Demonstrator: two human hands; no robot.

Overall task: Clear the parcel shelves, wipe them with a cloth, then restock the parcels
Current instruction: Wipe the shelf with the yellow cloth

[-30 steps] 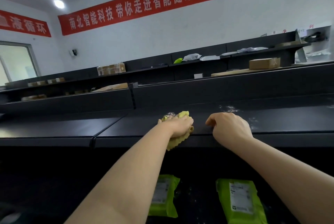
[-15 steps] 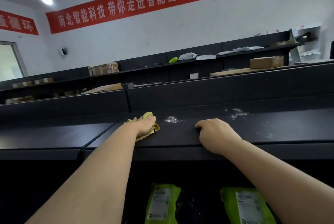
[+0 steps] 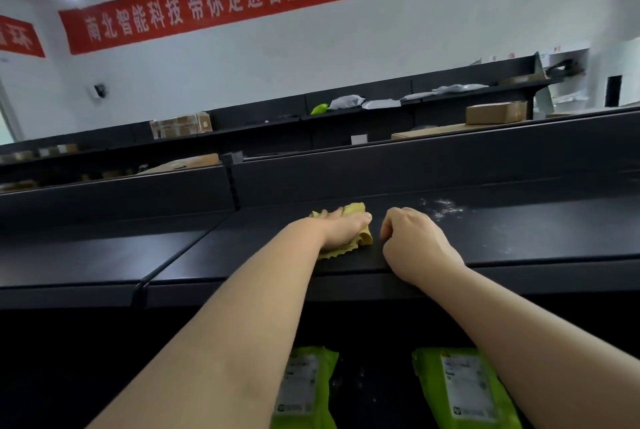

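Shelf (image 3: 519, 238) cleared, wiping partway: left hand (image 3: 341, 227) pressing cloth (image 3: 355, 208) flat, right hand (image 3: 415, 241) curled empty, white dust (image 3: 441, 208) unwiped, parcels (image 3: 464, 390) below awaiting restock.

Crumpled yellow cloth (image 3: 356, 208) on dusty black shelf (image 3: 519, 238), green parcels (image 3: 464, 390) below

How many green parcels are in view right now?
3: a left parcel and a right parcel on the lower shelf; a third parcel on the far back shelf. Arms may hide more.
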